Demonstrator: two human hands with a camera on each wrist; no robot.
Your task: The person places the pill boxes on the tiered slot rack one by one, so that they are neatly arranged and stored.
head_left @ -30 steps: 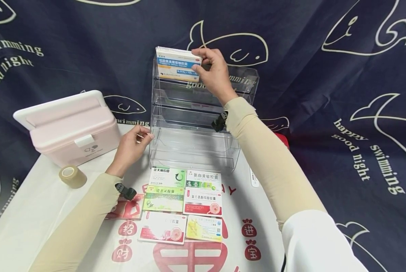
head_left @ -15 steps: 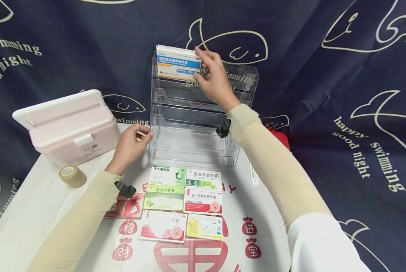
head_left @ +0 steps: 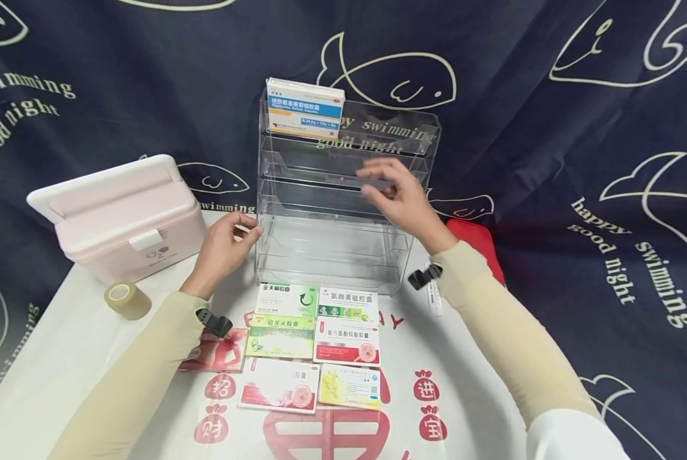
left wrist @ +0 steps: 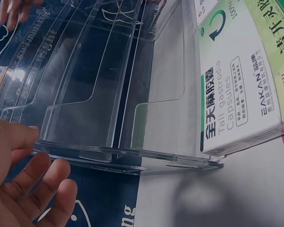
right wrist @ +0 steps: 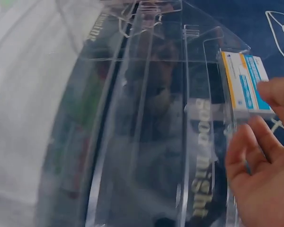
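Observation:
A clear plastic tiered display rack point(head_left: 331, 255) stands upright on the table. On its left side edge my left hand point(head_left: 223, 249) rests, thumb and fingertips pinching the panel; in the left wrist view the fingers point(left wrist: 49, 182) lie along its outside. A white, blue and yellow capsule box point(head_left: 305, 112) stands in the top tier at the left end. My right hand point(head_left: 397, 195), holding nothing, hovers before the rack's right half with fingers loosely bent. Below the rack lie several medicine boxes in two columns, among them a green-and-white box point(head_left: 285, 299) and a yellow box point(head_left: 350, 386).
At the left stand a pink medicine chest point(head_left: 130, 236) with a white lid and a roll of tan tape point(head_left: 127, 300). A red box point(head_left: 213, 351) lies partly under the left forearm. A red case point(head_left: 475, 246) and a white stick-like thing point(head_left: 434, 297) lie at the right.
My right hand has let go of the capsule box in the top tier and moved down and to the right. The left hand stays at the rack's edge.

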